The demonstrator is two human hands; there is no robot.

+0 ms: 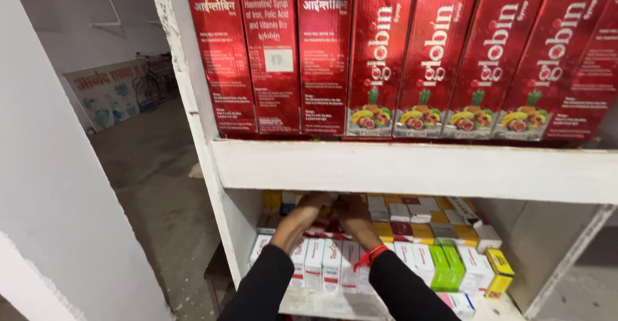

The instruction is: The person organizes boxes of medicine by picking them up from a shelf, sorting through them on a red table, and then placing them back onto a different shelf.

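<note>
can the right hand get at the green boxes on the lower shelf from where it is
Probably yes: the right hand is already inside the lower shelf, and the green boxes stand at the front, uncovered.

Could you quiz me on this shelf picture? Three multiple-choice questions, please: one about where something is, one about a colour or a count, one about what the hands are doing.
1. Where do the tall red cartons stand?
A. On the upper shelf
B. On the floor
C. On the lower shelf, under the hands

2. What colour are the two matching small boxes in the front row of the lower shelf, right of the white ones?
A. Blue
B. Green
C. Black

3. What are the left hand and right hand doing?
A. Resting outside the shelf
B. Lifting a tall red carton
C. Both reaching in among the small medicine boxes at the back

Answers:
1 A, they line the upper shelf board in a row.
2 B, both are bright green.
3 C, both hands sit close together deep in the lower shelf; whether they grip anything cannot be told.
</note>
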